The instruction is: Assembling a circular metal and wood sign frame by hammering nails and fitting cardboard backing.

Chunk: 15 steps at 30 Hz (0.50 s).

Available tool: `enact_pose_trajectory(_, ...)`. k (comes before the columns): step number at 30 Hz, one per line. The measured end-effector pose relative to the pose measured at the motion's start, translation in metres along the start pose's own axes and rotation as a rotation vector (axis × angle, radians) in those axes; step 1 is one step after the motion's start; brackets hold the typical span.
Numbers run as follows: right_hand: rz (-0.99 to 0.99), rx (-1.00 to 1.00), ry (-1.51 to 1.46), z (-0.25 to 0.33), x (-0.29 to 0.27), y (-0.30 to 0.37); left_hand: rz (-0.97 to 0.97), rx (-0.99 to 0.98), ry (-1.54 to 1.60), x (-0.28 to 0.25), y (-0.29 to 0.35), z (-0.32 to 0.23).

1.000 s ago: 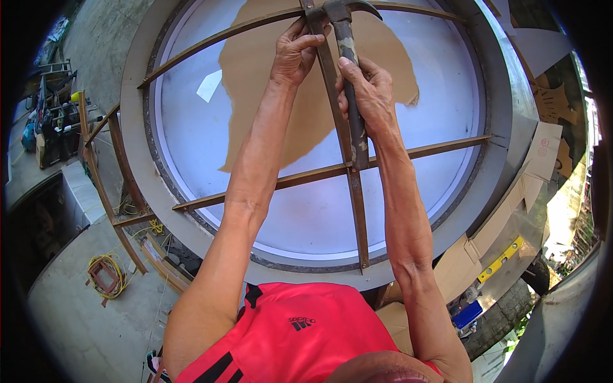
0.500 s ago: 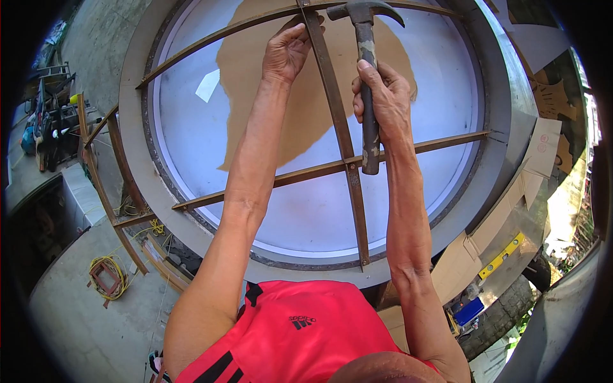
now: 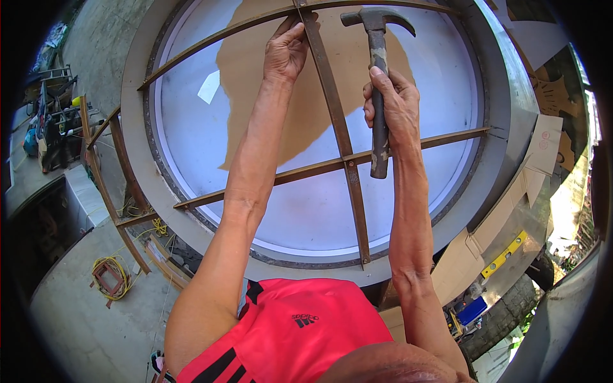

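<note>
My right hand (image 3: 397,105) is wrapped round the grip of a claw hammer (image 3: 378,54), its head pointing away from me and its claw to the right. Both are over a large round grey frame (image 3: 135,127) with a pale panel (image 3: 191,143) inside. Brown metal bars cross the frame. At the long bar (image 3: 333,102) running away from me, close to its far crossing, my left hand (image 3: 286,56) grips with bent fingers. Some of its fingertips are hidden behind that bar. The hammer head is apart from the bars, to the right of the crossing.
Right of the frame lie cardboard sheets (image 3: 461,262), a yellow spirit level (image 3: 504,254) and a blue box (image 3: 471,311). To the left stand a curved brown metal frame (image 3: 102,185) and a coil of yellow cable (image 3: 116,287) on the concrete floor. Assorted tools sit farther left.
My right hand and the hammer have shifted a little to the right, away from the long bar. The left hand stays at nearly the same spot on the bar.
</note>
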State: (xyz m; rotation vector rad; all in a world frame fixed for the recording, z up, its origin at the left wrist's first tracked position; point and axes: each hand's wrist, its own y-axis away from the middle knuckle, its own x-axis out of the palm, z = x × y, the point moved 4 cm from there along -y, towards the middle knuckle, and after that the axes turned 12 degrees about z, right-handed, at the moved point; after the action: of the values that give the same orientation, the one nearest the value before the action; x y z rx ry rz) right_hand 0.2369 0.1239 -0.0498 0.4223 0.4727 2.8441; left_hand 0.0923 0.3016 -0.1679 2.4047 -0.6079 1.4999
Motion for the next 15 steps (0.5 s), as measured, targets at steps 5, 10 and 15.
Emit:
enact_pose_trajectory(5, 0.006, -0.003, 0.002, 0.001, 0.000, 0.002, -0.021, -0.012, 0.150, -0.004, -0.001, 0.003)
enact_pose_trajectory(10, -0.018, 0.002, -0.036, 0.001, -0.002, 0.010, 0.021, -0.005, 0.096, -0.002, -0.002, 0.003)
enact_pose_trajectory(15, -0.006, 0.040, -0.084, -0.004, -0.002, 0.016, -0.042, -0.023, 0.026, 0.002, 0.000, 0.004)
